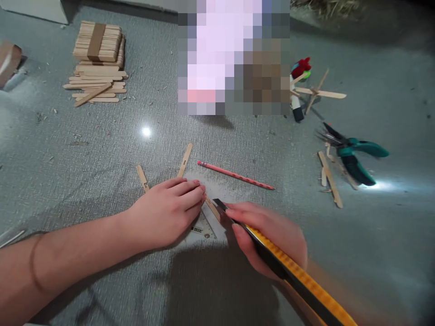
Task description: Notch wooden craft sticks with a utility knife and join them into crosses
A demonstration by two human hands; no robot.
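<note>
My left hand [175,206] bears down on the table with its fingers pressed together and curled over a wooden craft stick [213,208]. Two more craft sticks poke out past that hand: a notched one [141,175] on the left and a slotted one [185,159] at the back. A clear triangle ruler [205,226] lies partly under my palm. Wrapped in my right hand [272,235] is a yellow and black utility knife [299,271]. Its blade is out, and the tip is close to the pinned stick; whether they touch I cannot tell.
Behind my hands lies a pink pencil [236,174]. Green-handled pliers [353,149] rest at right beside stick scraps [329,179]. Crossed sticks [316,93] and a marker [297,108] are farther back. At back left are bundled craft sticks [110,43] and loose ones [98,86].
</note>
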